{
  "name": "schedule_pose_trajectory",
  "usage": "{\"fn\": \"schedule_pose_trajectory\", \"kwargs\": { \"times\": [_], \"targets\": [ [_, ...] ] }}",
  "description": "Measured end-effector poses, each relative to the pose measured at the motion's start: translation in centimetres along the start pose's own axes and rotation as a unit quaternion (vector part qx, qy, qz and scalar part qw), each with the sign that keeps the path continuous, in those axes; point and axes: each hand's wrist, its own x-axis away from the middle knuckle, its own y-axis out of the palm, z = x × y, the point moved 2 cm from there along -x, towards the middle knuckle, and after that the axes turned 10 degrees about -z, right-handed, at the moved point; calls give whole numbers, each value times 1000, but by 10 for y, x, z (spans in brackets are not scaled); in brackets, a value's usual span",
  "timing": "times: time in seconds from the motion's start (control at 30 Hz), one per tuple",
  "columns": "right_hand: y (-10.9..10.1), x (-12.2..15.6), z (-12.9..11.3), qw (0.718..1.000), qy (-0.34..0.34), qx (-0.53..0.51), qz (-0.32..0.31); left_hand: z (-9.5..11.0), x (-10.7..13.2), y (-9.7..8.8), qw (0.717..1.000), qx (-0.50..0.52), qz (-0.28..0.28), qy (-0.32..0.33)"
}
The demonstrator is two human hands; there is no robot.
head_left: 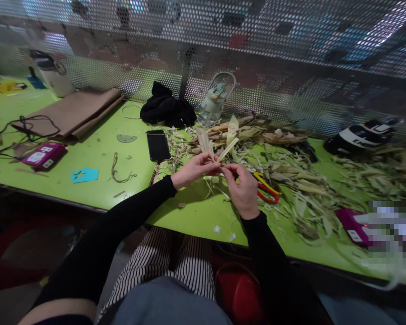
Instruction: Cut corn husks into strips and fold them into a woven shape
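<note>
Both hands meet above the green table (189,214), near its front edge. My left hand (198,169) is closed in a pinch on a small bunch of dried corn husk strips (228,149), whose pale ends fan upward. Close beside it, my right hand (242,187) pinches at the lower end of the bunch; what lies between its fingertips is too small to make out. Scissors with red and yellow handles (269,193) lie just right of my right hand. Behind the hands spreads a pile of dried husks (250,133) and scraps.
A black phone (158,145), a clear protractor (126,138) and a blue paper tag (84,174) lie left. Behind stand a pale green bottle (214,101) and black cloth (167,108). Purple power boxes (44,155) sit at both sides. A perforated metal screen (257,58) borders the back.
</note>
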Motion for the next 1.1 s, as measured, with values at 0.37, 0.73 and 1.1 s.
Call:
{"fn": "schedule_pose_trajectory", "kwargs": {
  "times": [0.37, 0.73, 1.1],
  "targets": [
    [-2, -4, 3, 964, 76, -163, -194, 0, -2, -8, 995, -85, 41, -33],
    [-1, -1, 18, 995, -18, 32, 93, 11, -4, -2, 973, 161, 141, -86],
    [19, 4, -1, 940, -246, 233, 40, 8, 2, 7, 991, 86, 80, -58]
  ]
}}
